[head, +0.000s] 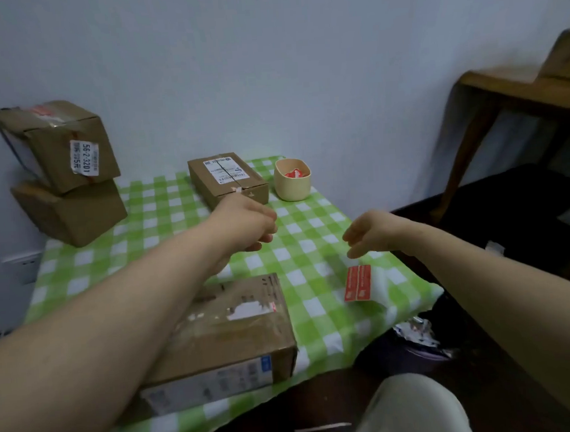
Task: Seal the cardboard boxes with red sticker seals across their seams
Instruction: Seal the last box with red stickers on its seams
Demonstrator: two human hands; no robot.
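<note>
Fetching a seal: my empty right grip (369, 233) hangs slack above the red paper sticker sheet (358, 283); I cannot tell the left grip's (244, 225) state. Next, I pinch the sheet.

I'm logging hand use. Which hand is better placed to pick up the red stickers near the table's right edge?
Right, probably. The right hand hangs open close to the red rectangular paper sticker sheet; the left hand is farther off, by the small brown cardboard box.

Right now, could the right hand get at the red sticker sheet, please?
Probably yes: the right hand hangs open just beyond the red sticker sheet, with only bare tablecloth between them.
</note>
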